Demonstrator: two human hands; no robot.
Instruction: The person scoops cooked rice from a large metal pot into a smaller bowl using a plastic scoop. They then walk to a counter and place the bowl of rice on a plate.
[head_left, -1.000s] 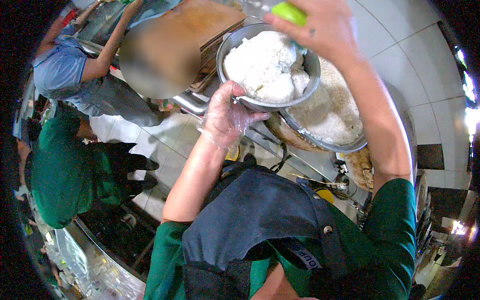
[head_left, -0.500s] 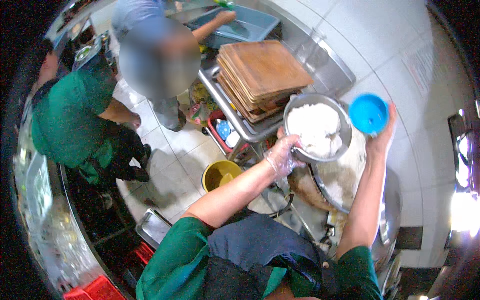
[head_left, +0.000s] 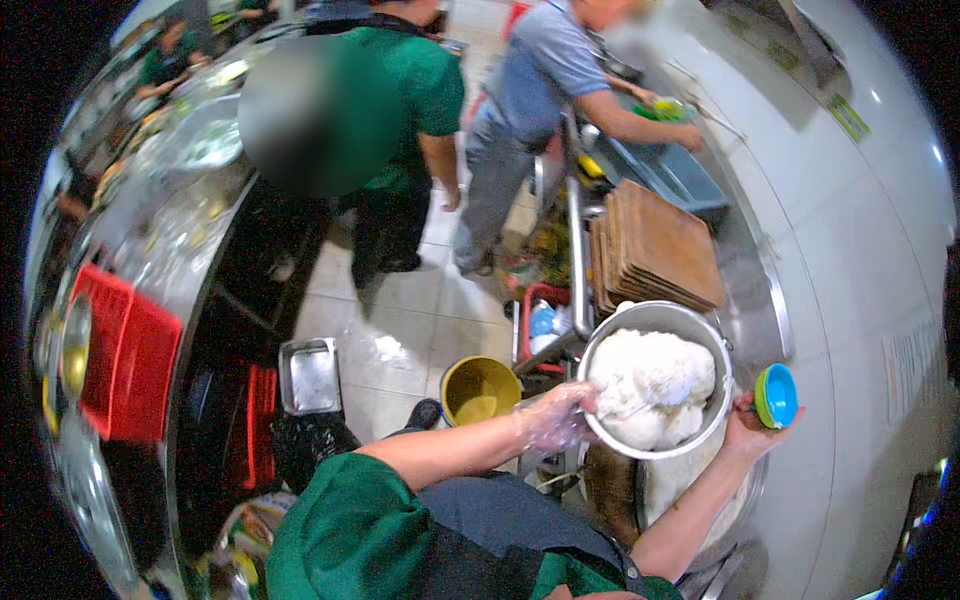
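A round metal pot [head_left: 722,338] heaped with lumpy white food [head_left: 650,388], perhaps cooked rice, is held up in front of me. My left hand [head_left: 558,415], in a clear plastic glove, grips its left rim. Bare, my right hand [head_left: 745,432] is closed on a small bowl [head_left: 777,396], blue inside and green outside; whether this is one bowl or two nested ones I cannot tell. That hand is close to the pot's right side, and contact there is unclear. Below the pot, a wide vessel with a whitish inside [head_left: 700,515] is partly covered by my right forearm.
Stacked brown boards [head_left: 665,245] stand on a metal counter beyond the pot. A person in blue [head_left: 535,75] works over a grey-blue tub [head_left: 670,175]; another in green [head_left: 415,90] stands left. A yellow bucket [head_left: 480,392], metal tray [head_left: 310,375] and red crates [head_left: 120,350] lie leftward.
My view has swung left, showing more aisle and the left counter. The pot and bowl sit lower in view, still held. The person in green now stands farther up the aisle.
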